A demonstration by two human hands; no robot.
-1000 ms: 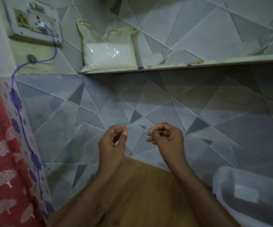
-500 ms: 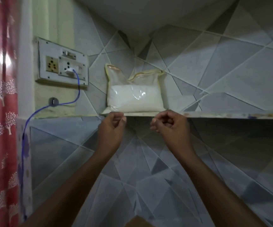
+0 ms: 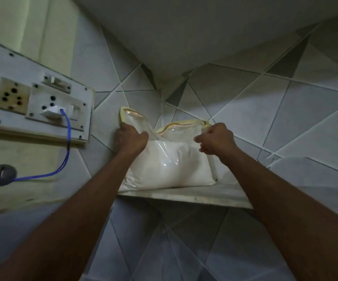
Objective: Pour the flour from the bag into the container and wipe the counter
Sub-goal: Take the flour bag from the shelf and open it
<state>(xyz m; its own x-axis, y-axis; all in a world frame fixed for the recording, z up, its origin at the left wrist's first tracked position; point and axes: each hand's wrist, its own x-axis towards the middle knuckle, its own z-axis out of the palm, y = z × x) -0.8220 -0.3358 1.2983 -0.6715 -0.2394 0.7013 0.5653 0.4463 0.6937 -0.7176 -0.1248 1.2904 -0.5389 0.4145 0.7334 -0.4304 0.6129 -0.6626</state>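
Flour bag (image 3: 170, 165) sits on a narrow wall shelf (image 3: 186, 194), at the shelf's left end, leaning back against the tiled wall (image 3: 286, 110). Clear plastic, yellow-edged mouth, white flour filling the lower part. Container not in view.

Left hand (image 3: 130, 138) is at the bag's upper left corner, fingers curled and bunching the loose plastic just under the yellow rim. Right hand (image 3: 214, 139) is at the upper right corner, fingers curled near the rim; it looks like a pinch on the plastic, but the fingertips are turned away and dim, so I cannot tell for sure.

Step in hand, as I judge it: take the bag down from the shelf. To do it well, hold both top corners firmly, keep the mouth upward and level, and lift clear of the shelf's front edge before drawing it back. The slack plastic will sag under the flour; a hand under the base would steady it.

Socket board (image 3: 36, 106) with a blue cable (image 3: 67, 142) is mounted left of the shelf; keep the bag away from it.
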